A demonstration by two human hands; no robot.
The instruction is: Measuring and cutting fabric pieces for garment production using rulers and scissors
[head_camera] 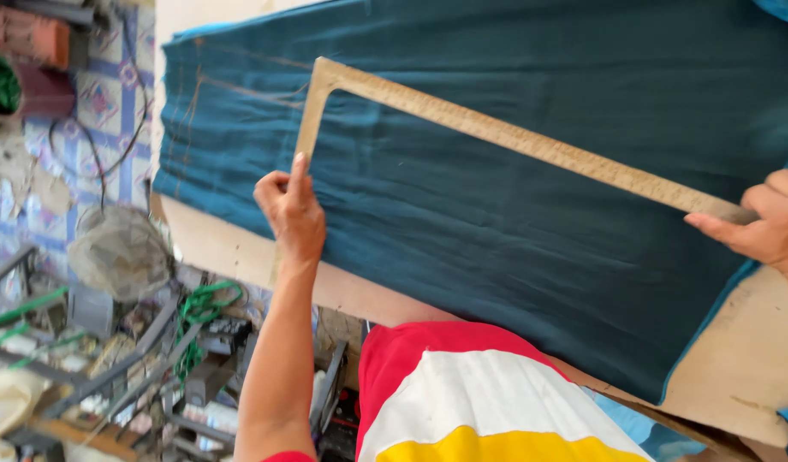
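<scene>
A person in a red, white and yellow shirt (462, 402) leans over a worktable (745, 359), pressing a wooden L-shaped ruler (531, 141) flat on a spread of dark teal cloth (496, 231) that covers most of the tabletop. The left hand (293, 214) rests on the ruler's short leg near the table's edge, fingers curled and one finger stretched along the wood, while the right hand (766, 227) pins the far end of the long leg with fingers narrow and thumb extended. Faint chalk lines (240, 85) mark the cloth near the ruler's corner, and scrap metal and green cord (197, 316) clutter the tiled floor beside the table.
</scene>
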